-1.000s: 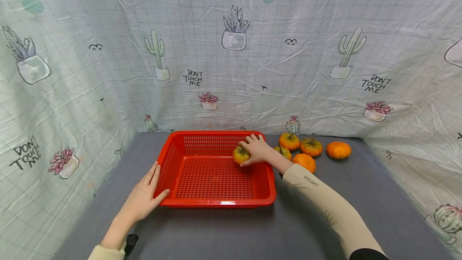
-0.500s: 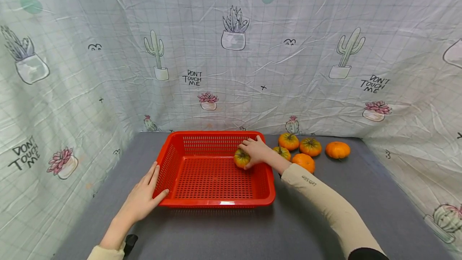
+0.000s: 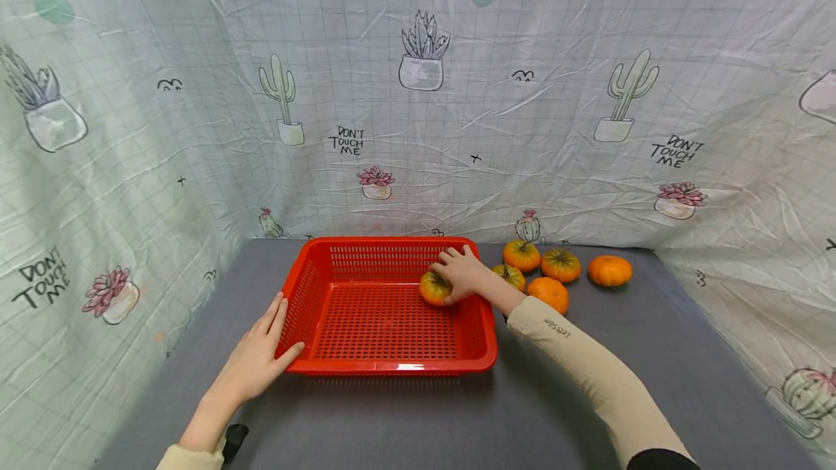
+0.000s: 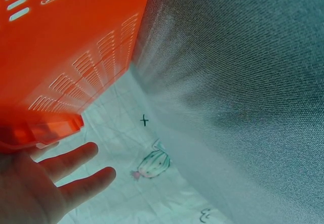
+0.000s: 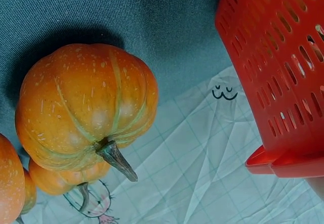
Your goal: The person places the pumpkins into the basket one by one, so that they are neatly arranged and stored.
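One pumpkin inside the red basket, toward its right end — right hand grips it, left hand touches the basket's left side — fingers extended, five more pumpkins outside, to the right.

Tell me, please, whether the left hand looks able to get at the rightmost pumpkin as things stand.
Probably not directly: the left hand is at the left rim of the red basket, and the basket, the right forearm and other pumpkins lie between it and the rightmost pumpkin.
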Action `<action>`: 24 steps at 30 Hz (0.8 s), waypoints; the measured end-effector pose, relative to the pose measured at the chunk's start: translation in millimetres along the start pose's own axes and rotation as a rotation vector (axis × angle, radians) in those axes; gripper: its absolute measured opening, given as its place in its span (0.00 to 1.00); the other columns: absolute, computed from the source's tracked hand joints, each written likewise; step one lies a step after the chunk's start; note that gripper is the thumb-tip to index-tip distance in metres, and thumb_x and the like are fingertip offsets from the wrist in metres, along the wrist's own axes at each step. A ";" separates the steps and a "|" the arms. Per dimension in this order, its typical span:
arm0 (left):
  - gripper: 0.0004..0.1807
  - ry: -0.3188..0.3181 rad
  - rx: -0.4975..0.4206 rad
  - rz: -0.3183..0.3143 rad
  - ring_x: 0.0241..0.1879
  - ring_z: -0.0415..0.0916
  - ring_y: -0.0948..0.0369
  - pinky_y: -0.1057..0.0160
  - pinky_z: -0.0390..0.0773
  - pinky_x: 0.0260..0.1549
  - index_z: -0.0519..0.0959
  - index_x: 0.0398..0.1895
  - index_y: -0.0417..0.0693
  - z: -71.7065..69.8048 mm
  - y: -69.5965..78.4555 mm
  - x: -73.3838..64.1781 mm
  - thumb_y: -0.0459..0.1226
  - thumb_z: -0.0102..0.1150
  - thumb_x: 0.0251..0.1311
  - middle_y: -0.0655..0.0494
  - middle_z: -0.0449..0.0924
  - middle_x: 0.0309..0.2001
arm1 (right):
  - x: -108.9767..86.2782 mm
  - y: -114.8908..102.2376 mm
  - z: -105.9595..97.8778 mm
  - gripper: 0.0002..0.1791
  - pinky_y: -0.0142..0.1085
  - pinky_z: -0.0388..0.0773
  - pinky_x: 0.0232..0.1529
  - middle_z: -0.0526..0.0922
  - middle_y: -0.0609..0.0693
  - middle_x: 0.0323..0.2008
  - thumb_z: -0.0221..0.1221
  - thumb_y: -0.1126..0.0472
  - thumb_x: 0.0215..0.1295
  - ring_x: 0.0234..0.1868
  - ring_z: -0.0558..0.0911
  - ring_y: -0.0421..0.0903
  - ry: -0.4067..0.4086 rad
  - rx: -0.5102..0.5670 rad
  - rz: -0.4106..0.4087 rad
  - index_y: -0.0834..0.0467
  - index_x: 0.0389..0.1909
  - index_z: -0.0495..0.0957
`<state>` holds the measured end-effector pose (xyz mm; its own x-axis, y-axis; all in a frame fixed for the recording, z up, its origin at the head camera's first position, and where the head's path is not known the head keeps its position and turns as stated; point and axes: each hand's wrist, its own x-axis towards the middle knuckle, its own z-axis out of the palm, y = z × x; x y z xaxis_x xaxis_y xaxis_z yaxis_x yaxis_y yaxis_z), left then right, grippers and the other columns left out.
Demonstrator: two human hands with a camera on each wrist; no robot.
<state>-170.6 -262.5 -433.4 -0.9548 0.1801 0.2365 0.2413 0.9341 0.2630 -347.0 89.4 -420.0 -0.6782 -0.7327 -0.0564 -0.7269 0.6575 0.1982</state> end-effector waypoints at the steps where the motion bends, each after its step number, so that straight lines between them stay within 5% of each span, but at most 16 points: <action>1: 0.43 0.003 -0.001 0.001 0.60 0.57 0.38 0.38 0.63 0.50 0.49 0.67 0.33 0.0 0.1 -0.1 0.49 0.52 0.56 0.39 0.46 0.68 | -0.2 -0.1 -0.4 0.38 0.50 0.62 0.45 0.71 0.52 0.48 0.62 0.38 0.43 0.51 0.66 0.51 -0.004 -0.002 0.002 0.50 0.57 0.68; 12: 0.43 -0.021 0.003 -0.008 0.61 0.56 0.39 0.38 0.63 0.51 0.48 0.67 0.34 1.9 0.1 1.0 0.49 0.52 0.56 0.40 0.45 0.69 | -1.4 0.4 -1.5 0.39 0.52 0.61 0.51 0.70 0.55 0.52 0.60 0.37 0.45 0.55 0.64 0.52 -0.094 -0.034 0.042 0.53 0.57 0.68; 24: 0.43 -0.011 -0.005 -0.010 0.61 0.56 0.39 0.38 0.62 0.51 0.48 0.67 0.33 -1.4 1.0 -1.3 0.49 0.52 0.56 0.40 0.45 0.69 | -16.0 -1.8 -8.1 0.34 0.45 0.61 0.43 0.72 0.53 0.50 0.59 0.42 0.51 0.49 0.66 0.50 0.040 0.098 0.031 0.55 0.57 0.69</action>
<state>-168.9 -262.3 -432.1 -0.9590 0.1741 0.2237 0.2325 0.9344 0.2697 -333.9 98.5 -411.5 -0.6969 -0.7171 -0.0121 -0.7143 0.6924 0.1020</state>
